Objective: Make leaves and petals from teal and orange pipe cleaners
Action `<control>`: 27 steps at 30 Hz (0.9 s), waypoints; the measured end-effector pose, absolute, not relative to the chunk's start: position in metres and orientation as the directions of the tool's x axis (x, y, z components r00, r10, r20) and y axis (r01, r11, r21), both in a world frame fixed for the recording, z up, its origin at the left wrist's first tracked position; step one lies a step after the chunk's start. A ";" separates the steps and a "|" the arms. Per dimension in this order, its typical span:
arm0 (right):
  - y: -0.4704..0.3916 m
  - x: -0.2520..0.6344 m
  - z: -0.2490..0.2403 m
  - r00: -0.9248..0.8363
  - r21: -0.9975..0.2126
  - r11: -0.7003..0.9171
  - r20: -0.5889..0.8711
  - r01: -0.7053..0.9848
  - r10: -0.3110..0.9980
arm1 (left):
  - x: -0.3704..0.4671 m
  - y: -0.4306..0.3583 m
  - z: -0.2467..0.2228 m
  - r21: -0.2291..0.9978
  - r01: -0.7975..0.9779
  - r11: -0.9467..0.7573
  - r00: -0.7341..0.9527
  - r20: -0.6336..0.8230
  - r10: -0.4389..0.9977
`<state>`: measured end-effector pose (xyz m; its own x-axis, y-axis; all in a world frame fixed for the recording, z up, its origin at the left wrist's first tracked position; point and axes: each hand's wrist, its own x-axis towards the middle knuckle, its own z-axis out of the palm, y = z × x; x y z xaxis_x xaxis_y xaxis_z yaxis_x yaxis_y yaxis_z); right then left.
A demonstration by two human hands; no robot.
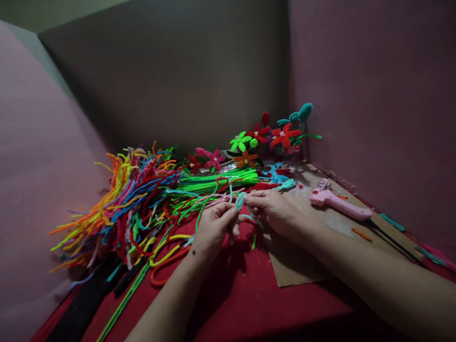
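Between my hands is a light turquoise pipe cleaner point(240, 201), bent into a small narrow loop. My left hand point(218, 223) pinches its lower end between thumb and fingers. From the other side, the fingertips of my right hand point(269, 208) close on its upper right edge. Loose turquoise ends hang below the right fingers, partly hidden by them. A finished turquoise bud shape point(288, 185) lies just beyond my right hand. Behind both hands runs a bundle of green pipe cleaners point(221, 179).
A large heap of multicoloured pipe cleaners point(124, 204) lies left, with yellow-and-orange-handled pliers point(171, 251) nearer me. A pink glue gun point(338, 203) with a black cord rests on a cardboard sheet point(295, 266) at right. Pipe-cleaner flowers point(285, 135) stand at the back. A red cloth point(242, 304) covers the table.
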<state>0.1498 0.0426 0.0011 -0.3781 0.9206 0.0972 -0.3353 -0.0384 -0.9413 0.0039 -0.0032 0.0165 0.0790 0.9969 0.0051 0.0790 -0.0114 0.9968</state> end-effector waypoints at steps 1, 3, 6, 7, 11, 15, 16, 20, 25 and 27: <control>0.042 0.151 0.003 -0.387 -0.955 -0.037 0.085 -0.296 0.918 | 0.004 -0.003 0.016 0.997 0.069 -0.019 0.082 0.013 0.997; 0.040 0.154 0.006 -0.395 -0.968 -0.070 0.033 -0.243 0.918 | 0.003 -0.002 0.017 0.998 0.061 -0.028 0.094 0.022 0.995; 0.038 0.154 0.009 -0.393 -0.978 -0.081 0.001 -0.194 0.919 | 0.001 -0.001 0.017 1.000 0.017 -0.008 0.148 0.005 0.989; 0.038 0.154 0.010 -0.404 -0.980 -0.082 -0.002 -0.181 0.915 | 0.000 -0.001 0.017 1.000 -0.005 0.005 0.169 -0.004 0.986; 0.038 0.152 0.009 -0.448 -0.975 -0.108 -0.009 -0.196 0.894 | -0.003 0.000 0.018 0.998 -0.043 0.046 0.216 -0.036 0.976; 0.038 0.151 0.005 -0.507 -0.958 -0.096 0.057 -0.271 0.860 | -0.003 0.000 0.018 0.997 -0.020 0.068 0.202 -0.063 0.977; 0.038 0.151 0.005 -0.523 -0.958 -0.080 0.080 -0.276 0.849 | -0.002 0.000 0.018 0.997 -0.021 0.068 0.192 -0.063 0.979; 0.039 0.150 0.002 -0.521 -0.970 -0.005 0.126 -0.242 0.844 | -0.001 -0.002 0.019 0.998 -0.004 0.057 0.154 -0.056 0.986; 0.039 0.150 0.003 -0.532 -0.950 -0.126 0.047 -0.285 0.845 | -0.001 -0.001 0.020 0.998 0.045 0.046 0.109 -0.051 0.993; 0.039 0.150 0.004 -0.536 -0.918 -0.212 0.002 -0.336 0.844 | -0.001 -0.001 0.019 0.997 0.059 0.051 0.103 -0.057 0.993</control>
<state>0.1500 0.0392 0.0039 -0.5365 0.8439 0.0016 -0.3363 -0.2120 -0.9176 -0.0006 -0.0007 0.0191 0.1027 0.9931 -0.0572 0.0591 0.0513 0.9969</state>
